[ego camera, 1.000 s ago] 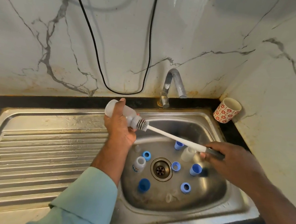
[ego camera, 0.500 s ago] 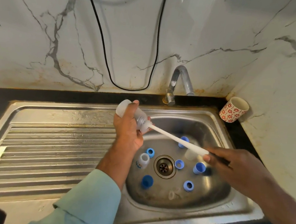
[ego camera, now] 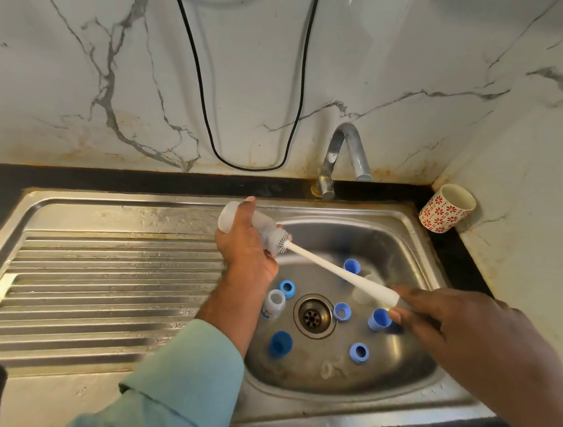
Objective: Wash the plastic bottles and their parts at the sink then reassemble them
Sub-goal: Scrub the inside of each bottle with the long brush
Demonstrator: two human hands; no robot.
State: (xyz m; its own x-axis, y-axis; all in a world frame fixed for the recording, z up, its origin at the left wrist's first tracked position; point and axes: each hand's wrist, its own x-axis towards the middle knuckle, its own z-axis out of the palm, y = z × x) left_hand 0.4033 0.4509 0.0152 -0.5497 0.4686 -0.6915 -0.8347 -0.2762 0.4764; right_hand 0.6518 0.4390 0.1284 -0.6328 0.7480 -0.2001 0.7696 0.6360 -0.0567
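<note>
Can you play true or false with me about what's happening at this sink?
1. The left hand holds a clear plastic bottle lying sideways. True.
2. Water is pouring from the curved metal tap. False: no water shows at its spout.
3. The right hand holds a long white bottle brush whose bristles are at the bottle's mouth. True.
4. The red-flowered white cup sits inside the steel sink basin. False: it stands on the black counter in the corner.
5. Blue plastic rings and caps lie around the round drain. True.
</note>
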